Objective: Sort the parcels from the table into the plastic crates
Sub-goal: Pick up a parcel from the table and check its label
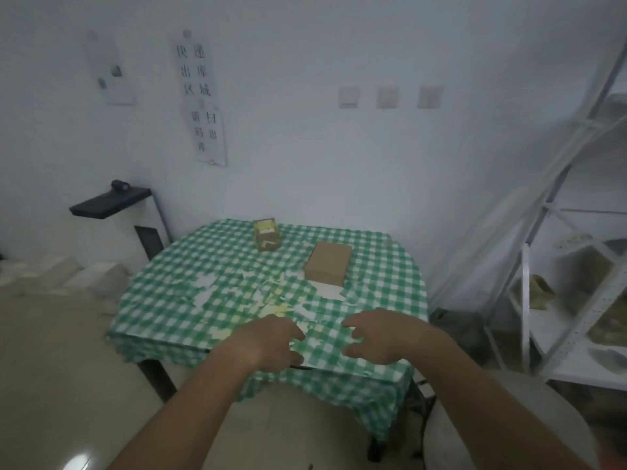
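Probably light and stiff, the flat cardboard parcel (328, 268) wants gripping by its long sides, while left hand (271, 342) and right hand (380, 335) hover loosely curled, empty, above the worktop (190, 266).

Wall (339, 171): white, behind the table.
Paper signs (202, 96): two sheets with printed characters, one above the other.
Poster (110, 69): pale sheet left of the signs.
Switches (390, 96): three plates in a row.
Shelving (559, 266): white metal rack at right, holding blurred items.
Tablecloth (210, 259): green-and-white checks, worn patches.
Floor (51, 368): pale tiles.
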